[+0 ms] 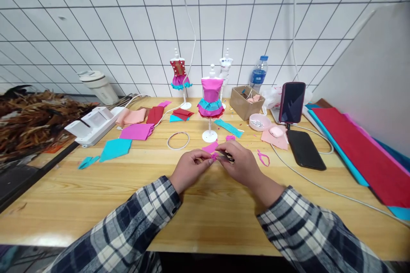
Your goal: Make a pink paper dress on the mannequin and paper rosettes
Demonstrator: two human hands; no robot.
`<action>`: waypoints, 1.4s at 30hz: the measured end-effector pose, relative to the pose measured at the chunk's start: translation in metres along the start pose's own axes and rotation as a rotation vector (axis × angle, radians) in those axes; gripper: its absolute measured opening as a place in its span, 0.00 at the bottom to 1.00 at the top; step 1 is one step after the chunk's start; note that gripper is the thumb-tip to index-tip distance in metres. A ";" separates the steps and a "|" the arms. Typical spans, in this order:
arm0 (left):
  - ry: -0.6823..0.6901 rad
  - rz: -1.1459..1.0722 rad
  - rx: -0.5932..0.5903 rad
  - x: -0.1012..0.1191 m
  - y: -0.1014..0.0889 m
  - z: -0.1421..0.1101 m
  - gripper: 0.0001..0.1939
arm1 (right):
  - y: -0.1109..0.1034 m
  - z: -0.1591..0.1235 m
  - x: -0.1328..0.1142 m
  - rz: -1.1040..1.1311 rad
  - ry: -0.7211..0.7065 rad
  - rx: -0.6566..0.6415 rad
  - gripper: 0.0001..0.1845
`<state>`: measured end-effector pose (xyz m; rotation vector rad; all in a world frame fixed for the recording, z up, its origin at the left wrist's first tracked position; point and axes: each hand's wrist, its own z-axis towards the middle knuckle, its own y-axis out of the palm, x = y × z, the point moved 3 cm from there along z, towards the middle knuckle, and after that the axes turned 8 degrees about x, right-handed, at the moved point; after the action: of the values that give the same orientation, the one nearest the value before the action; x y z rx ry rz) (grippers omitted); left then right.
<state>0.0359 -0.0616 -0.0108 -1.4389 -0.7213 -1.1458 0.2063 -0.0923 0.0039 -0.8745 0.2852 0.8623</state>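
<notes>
My left hand (pixel 195 167) pinches a small piece of crumpled magenta paper (pixel 214 157) between thumb and fingertips, low over the table. Opposite it, my right hand (pixel 238 163) is closed around a slim dark tool (pixel 228 156), its kind mostly hidden by the fingers; these fingertips also meet the magenta piece. Just beyond lie a flat magenta scrap (pixel 210 148) and a small crumpled magenta bit (pixel 230 137). Behind them stands a white mini dress form (pixel 209 136) wearing a magenta top (pixel 212 90) and a tiered blue, magenta and red skirt (pixel 210 108).
Two more dress forms stand behind, one in a red bodice (pixel 178 68). Left are coloured paper pieces (pixel 115 149), a white ring (pixel 178 140) and a power strip (pixel 96 124). Right are a cardboard box (pixel 245 104), a pink bead dish (pixel 259 122), phones (pixel 306 149) and a cable (pixel 307 180).
</notes>
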 end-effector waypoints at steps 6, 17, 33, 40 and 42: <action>0.014 -0.010 -0.049 -0.002 -0.001 0.000 0.12 | -0.006 0.003 0.014 0.275 0.333 -0.044 0.15; 0.148 0.131 -0.127 0.003 0.002 -0.003 0.07 | 0.012 -0.003 0.015 0.423 0.706 -0.319 0.12; 0.120 0.098 -0.147 0.005 0.000 -0.003 0.08 | 0.015 -0.006 0.021 0.430 0.710 -0.288 0.14; 0.025 0.012 -0.062 0.002 0.001 -0.001 0.15 | 0.014 -0.005 0.017 0.438 0.727 -0.129 0.12; 0.070 0.015 -0.059 0.002 0.002 -0.001 0.13 | 0.016 -0.005 0.014 0.457 0.722 -0.115 0.12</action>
<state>0.0380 -0.0634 -0.0095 -1.4433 -0.6318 -1.2085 0.2037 -0.0832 -0.0151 -1.2362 1.1051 0.9591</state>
